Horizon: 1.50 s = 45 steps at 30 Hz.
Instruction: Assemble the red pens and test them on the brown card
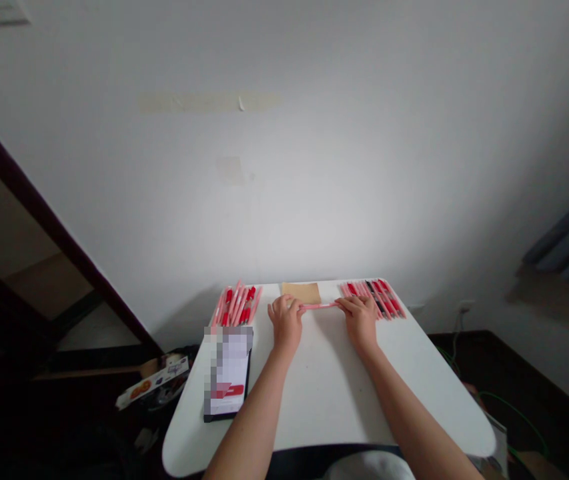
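Note:
A slim pink pen lies level across the far half of the white table. My left hand has its fingers closed on the pen's left end. At the other end, the fingers of my right hand pinch the pen. Just beyond it is a flat tan paper piece, partly covered by my left fingers. To the left lies a loose pile of pink and red pens. Several pink, red and black pens lie side by side on the right, partly behind my right hand.
A tablet-like device with a lit, partly pixelated screen rests at the table's left, beside my left forearm. The pale wall rises behind the far edge. On the floor at left are bags and a white box; a green cable runs at right.

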### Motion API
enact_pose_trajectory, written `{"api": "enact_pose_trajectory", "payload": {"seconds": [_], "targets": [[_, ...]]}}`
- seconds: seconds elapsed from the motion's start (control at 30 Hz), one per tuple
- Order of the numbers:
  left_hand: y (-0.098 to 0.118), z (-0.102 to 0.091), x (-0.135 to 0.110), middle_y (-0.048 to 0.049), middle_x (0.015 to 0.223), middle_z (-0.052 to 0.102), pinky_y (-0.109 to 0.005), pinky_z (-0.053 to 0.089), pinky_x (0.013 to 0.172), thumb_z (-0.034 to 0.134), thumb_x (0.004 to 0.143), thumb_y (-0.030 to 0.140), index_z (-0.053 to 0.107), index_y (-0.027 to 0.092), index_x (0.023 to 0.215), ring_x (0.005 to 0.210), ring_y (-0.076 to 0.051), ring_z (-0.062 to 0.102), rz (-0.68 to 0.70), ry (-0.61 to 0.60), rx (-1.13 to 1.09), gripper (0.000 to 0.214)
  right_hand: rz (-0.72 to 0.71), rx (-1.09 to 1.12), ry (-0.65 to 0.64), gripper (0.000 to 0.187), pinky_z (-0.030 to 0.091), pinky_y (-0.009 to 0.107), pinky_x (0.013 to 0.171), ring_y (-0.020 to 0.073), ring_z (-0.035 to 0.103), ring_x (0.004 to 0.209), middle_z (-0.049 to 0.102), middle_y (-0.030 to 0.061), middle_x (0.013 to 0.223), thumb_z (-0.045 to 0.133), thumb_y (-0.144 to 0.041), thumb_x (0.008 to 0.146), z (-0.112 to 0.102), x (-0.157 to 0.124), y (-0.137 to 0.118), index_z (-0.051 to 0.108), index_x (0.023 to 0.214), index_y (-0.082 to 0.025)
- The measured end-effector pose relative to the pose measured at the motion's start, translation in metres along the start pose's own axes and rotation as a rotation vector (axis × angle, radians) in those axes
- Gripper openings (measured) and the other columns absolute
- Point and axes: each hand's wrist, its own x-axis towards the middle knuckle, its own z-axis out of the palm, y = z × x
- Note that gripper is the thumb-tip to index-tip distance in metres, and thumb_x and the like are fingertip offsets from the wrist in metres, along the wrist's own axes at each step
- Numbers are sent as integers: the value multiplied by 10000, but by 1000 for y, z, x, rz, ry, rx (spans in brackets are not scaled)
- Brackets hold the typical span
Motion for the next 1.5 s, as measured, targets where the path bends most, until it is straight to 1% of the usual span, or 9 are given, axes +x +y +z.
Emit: {"api": "enact_pose_trajectory", "payload": {"seconds": [0.13,0.37,0.57,0.67,0.87,1.13,1.3,1.4,1.5], "targets": [[0,0,0,-59,1160,574,-520,323,1029,528,873,286,673,247,870,1160,-237,457,-4,-1,23,150,-9,2,-3,333,294,394,822,255,456,938,720,63,906,453,-401,935,0,0,1,758,917,-270],[2,-2,0,-71,1171,575,-526,324,1025,531,869,258,685,233,857,1163,-247,456,-47,-28,56,156,-21,4,-4,356,281,393,825,258,445,945,719,57,905,437,-428,941,2,0,4,755,932,-270],[2,-3,0,-66,1156,572,-496,328,1030,636,807,286,640,251,1016,1158,-235,471,-22,0,-10,212,-2,-2,-4,377,278,389,809,264,438,949,719,65,916,415,-431,946,2,0,4,756,926,-274],[1,-2,0,-58,1129,577,-480,325,1029,669,777,243,637,241,975,1144,-230,478,-2,4,-26,201,4,0,4,370,279,393,814,264,445,948,722,61,913,420,-419,945,1,1,2,758,919,-272],[-1,0,0,-55,1111,580,-481,318,1024,610,822,256,658,240,873,1132,-220,474,10,18,-25,71,0,12,2,356,289,396,808,261,455,933,722,67,907,433,-411,938,-1,1,-1,759,916,-271],[-2,3,-1,-64,1114,589,-478,335,1010,539,866,280,677,236,854,1117,-228,473,-15,17,20,146,3,20,2,380,279,395,830,258,448,947,725,55,911,418,-434,947,-1,1,-1,759,918,-269],[-1,0,0,-67,1118,591,-483,337,1018,603,830,326,649,242,994,1133,-228,482,-12,29,-32,190,21,21,3,410,285,400,838,266,449,954,722,68,916,395,-439,952,-1,1,-1,760,917,-257],[0,-2,0,-58,1136,585,-491,320,1034,660,786,267,637,260,1042,1148,-226,478,-4,9,-58,257,23,12,-2,398,291,403,841,265,452,955,721,70,919,404,-437,949,-1,1,0,760,919,-260],[0,-2,-1,-50,1142,582,-505,294,1050,653,785,224,660,263,971,1159,-228,470,0,-5,-70,190,16,8,-5,382,294,405,840,268,453,956,721,68,915,419,-435,944,-1,1,0,760,921,-264]]}}
